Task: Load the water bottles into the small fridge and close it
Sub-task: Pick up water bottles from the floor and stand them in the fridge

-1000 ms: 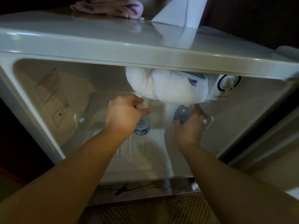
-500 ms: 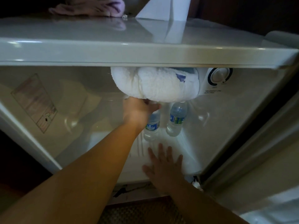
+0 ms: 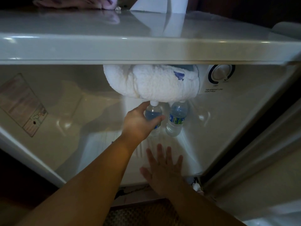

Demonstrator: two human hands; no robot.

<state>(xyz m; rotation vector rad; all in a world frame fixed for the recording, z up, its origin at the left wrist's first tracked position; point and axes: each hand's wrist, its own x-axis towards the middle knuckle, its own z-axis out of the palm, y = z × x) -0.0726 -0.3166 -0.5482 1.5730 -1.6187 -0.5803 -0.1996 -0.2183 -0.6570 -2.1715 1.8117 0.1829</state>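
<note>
The small white fridge stands open below me. Two clear water bottles with blue labels stand upright at the back of its floor. My left hand is wrapped around the left bottle, whose white cap touches the frost above. The right bottle stands free beside it, close against it. My right hand lies flat with fingers spread on the fridge floor, in front of the bottles and holding nothing.
A thick lump of white frost hangs from the freezer box just over the bottle caps. A temperature dial sits on the right wall. The open door stands at the right. Pink cloth and white paper lie on top.
My right hand let go of the right bottle and dropped flat onto the fridge floor. My left hand has slid lower on the left bottle, exposing its cap.
</note>
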